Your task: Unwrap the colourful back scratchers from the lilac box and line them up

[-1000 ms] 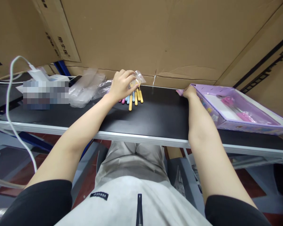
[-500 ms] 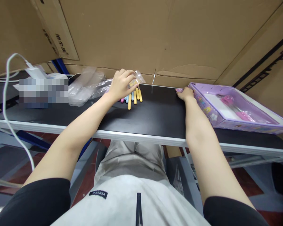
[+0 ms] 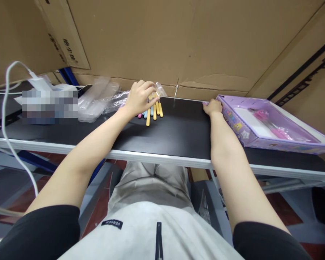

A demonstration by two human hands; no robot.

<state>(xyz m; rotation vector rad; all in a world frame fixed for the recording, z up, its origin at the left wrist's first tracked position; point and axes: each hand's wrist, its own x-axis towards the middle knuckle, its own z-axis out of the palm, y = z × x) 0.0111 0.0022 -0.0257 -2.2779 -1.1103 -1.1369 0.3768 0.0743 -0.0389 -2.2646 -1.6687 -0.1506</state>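
Observation:
My left hand (image 3: 141, 96) is curled over a bunch of slim coloured sticks (image 3: 148, 117) on the black tabletop. Their rounded yellow, blue and pink ends point toward me; the other ends are hidden by the hand. A small clear plastic bag (image 3: 160, 89) shows just past the fingers, with something yellow between thumb and forefinger. My right hand (image 3: 214, 106) rests at the left side of a shallow purple box (image 3: 250, 141). A bit of pink shows at its fingertips, but I cannot tell what it is, and most of the fingers are hidden.
Inside the box lie pink items (image 3: 261, 115) in clear wrap. Clear plastic sleeves (image 3: 93, 103) lie left of my left hand. Beyond them is a white plug (image 3: 40, 82) with a white cable (image 3: 5, 119) hanging over the table edge. Cardboard (image 3: 151, 39) stands behind the table.
The view has shifted very slightly. Both hands stay in about the same places, and the sticks and the box have not visibly moved.

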